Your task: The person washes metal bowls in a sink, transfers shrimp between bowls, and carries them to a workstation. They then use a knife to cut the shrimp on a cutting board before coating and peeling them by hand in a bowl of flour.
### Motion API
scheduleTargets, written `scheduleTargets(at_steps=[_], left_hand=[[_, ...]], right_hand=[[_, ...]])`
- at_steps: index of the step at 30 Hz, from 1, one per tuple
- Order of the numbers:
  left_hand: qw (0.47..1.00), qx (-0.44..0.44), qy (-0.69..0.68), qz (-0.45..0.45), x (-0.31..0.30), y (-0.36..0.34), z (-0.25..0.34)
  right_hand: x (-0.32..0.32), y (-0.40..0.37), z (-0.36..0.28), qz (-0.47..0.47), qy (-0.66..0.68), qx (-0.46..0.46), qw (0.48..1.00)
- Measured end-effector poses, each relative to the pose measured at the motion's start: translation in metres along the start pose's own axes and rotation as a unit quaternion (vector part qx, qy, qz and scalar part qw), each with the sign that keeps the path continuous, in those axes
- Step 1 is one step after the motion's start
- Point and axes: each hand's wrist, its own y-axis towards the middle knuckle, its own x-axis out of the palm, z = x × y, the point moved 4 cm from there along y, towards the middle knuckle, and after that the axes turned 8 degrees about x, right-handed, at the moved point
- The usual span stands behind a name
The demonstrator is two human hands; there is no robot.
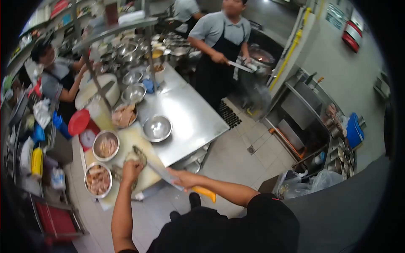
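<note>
In my right hand (185,178) is a large kitchen knife (161,171), its yellow handle pointing down to the right. The blade reaches up and left over the edge of the white cutting board (143,181). My left hand (133,170) is closed over the board, its fingertips together; what they pinch is too blurred to make out. Greyish-green food pieces (137,154) lie just beyond and beside that hand. To its left stand a steel bowl of pale pink meat pieces (106,145) and a nearer bowl of meat chunks (98,180).
A steel bowl (157,128) sits on the metal table (190,118), behind the board. A bowl of raw meat (124,116) and a red scale (87,137) are at the far left. Across the table, a person (219,46) holds a knife; another person (59,76) works at left.
</note>
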Motion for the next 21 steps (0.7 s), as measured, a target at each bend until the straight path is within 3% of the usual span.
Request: scheduleTargets(at_steps=[2, 3, 4, 5, 6, 10, 21], left_hand=[[1.0, -0.009, 0.023, -0.019, 0.009, 0.002, -0.01], [0.998, -0.037, 0.03, -0.038, -0.005, 0.003, 0.013], [0.998, -0.047, 0.032, -0.037, -0.001, -0.003, 0.009], [1.0, -0.008, 0.01, -0.011, 0.005, -0.001, 0.001], [1.0, -0.006, 0.018, -0.001, -0.002, -0.001, 0.008], [1.0, -0.003, -0.023, 0.002, -0.003, -0.001, 0.012], [0.998, -0.003, -0.055, 0.033, -0.002, -0.005, 0.011]], right_hand=[[0.003, 0.016, 0.015, 0.025, 0.054, -0.078, 0.995], [0.012, 0.057, 0.054, 0.062, 0.017, -0.196, 0.978], [0.011, 0.045, 0.043, 0.053, 0.058, -0.142, 0.987], [0.002, 0.006, 0.003, 0.033, 0.071, -0.024, 0.997], [0.003, 0.007, -0.001, 0.044, 0.035, -0.009, 0.998], [0.003, -0.006, 0.0, -0.007, 0.066, -0.017, 0.998], [0.006, -0.004, 0.001, 0.002, 0.062, -0.028, 0.998]])
